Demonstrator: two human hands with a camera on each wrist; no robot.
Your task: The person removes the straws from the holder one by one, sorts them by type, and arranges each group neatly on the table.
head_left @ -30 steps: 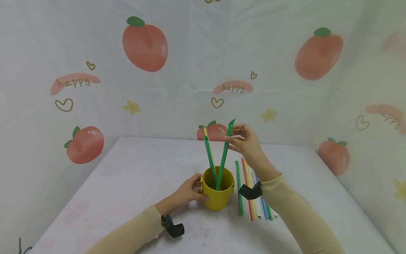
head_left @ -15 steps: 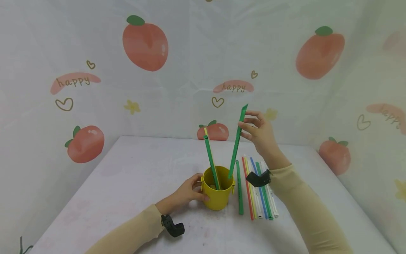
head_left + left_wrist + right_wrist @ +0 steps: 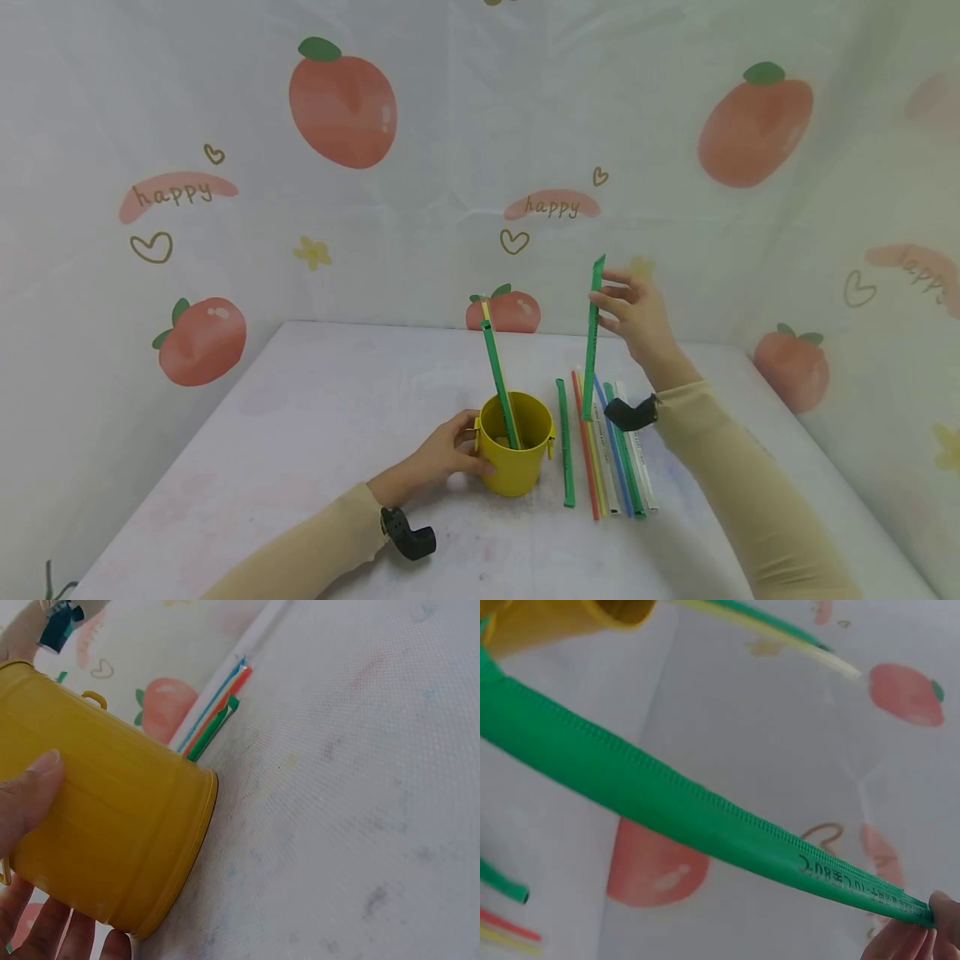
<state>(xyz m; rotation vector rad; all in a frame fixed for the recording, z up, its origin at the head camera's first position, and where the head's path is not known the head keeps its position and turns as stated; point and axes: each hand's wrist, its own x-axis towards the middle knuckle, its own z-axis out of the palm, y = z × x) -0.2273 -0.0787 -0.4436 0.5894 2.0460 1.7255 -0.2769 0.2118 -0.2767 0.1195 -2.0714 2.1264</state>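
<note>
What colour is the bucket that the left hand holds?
The bucket is plain yellow; the left wrist view shows it best.

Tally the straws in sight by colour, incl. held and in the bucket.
Green straws: 4 (1 in the right hand, 1 in the bucket, 2 on the table)
Yellow straws: 2 (1 in the bucket, 1 on the table)
White straws: 2, on the table
Red straw: 1, on the table
Blue straw: 1, on the table
Total: 10

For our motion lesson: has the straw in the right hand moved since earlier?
Yes: the green straw moved right, out of the stationary yellow bucket.
</note>
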